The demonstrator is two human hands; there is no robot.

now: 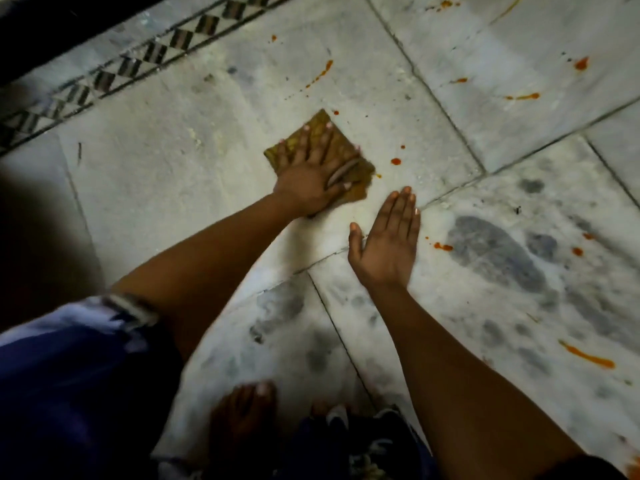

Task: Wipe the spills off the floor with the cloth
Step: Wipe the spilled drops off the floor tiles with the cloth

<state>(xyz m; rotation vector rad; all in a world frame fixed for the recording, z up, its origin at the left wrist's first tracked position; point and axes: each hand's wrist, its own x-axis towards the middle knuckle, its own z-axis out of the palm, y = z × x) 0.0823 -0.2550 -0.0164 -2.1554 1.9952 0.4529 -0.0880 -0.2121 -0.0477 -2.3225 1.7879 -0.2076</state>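
A folded yellow-brown cloth (360, 169) lies flat on the pale marble floor (194, 161). My left hand (311, 171) presses down on it with fingers spread straight. My right hand (388, 240) rests flat on the floor just to the right of the cloth, fingers together and straight, holding nothing. Orange-red spills dot the floor: small drops (396, 161) right beside the cloth, a streak (323, 72) beyond it, a blob (443, 247) right of my right hand, and a long smear (588, 356) at the lower right.
More orange splashes (581, 63) lie at the far right and top. A black-and-white patterned border strip (114, 72) runs along the dark wall at the upper left. My bare foot (242, 414) and blue clothing (69, 375) fill the bottom left.
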